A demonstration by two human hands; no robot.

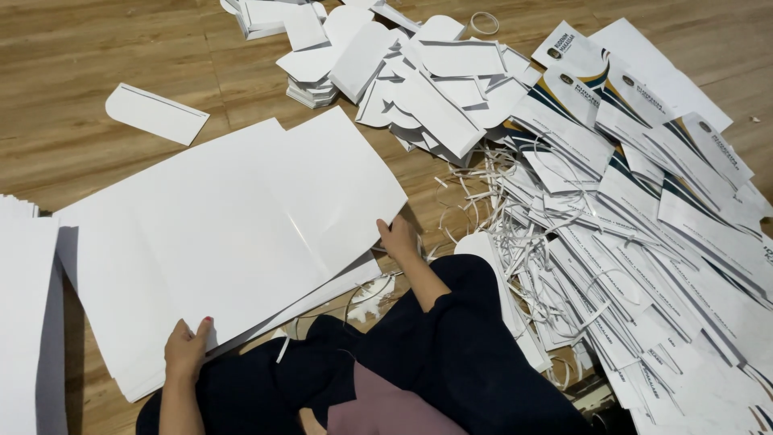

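A stack of large white sheets (233, 234) lies on the wooden floor (72, 56) before my knees; my left hand (187, 350) grips its near edge, my right hand (398, 239) pinches the far corner. Beyond lie cut white envelope blanks (419, 80); at right, paper trimmings (515, 234) and printed envelopes (644, 161).

A wooden floor (97, 56) carries large white sheets (233, 234), a lone white cut-out (155, 113), heaped white cut-outs (403, 72), printed sheets (644, 185) and paper trimmings (515, 217).
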